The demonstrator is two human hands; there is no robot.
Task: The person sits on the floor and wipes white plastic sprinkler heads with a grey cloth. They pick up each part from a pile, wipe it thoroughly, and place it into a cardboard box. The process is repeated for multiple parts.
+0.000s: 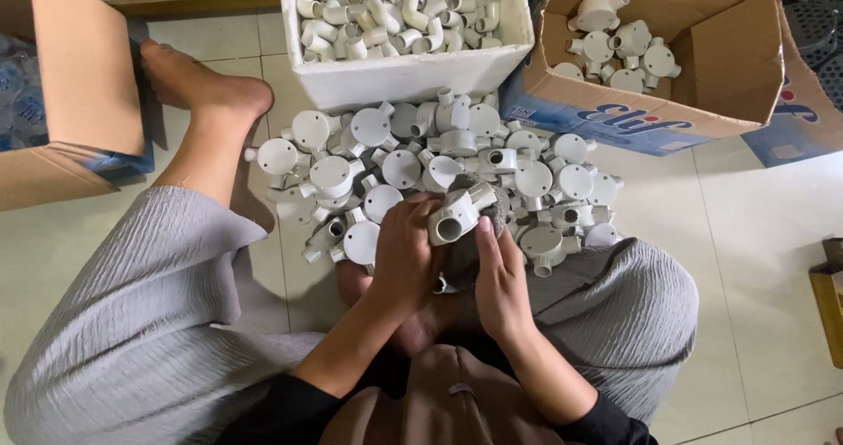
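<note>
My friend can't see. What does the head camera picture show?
A person sitting on a tiled floor holds a white plastic pipe junction box in the left hand and a grey cloth in the right hand. A pile of junction boxes lies ahead, before a white foam box of elbows and a cardboard box.

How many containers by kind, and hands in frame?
White foam box of elbow fittings: 1
Cardboard boxes: 2, right one, left one
Hands: 2, left hand, right hand, both on one junction box
Total: 5
</note>
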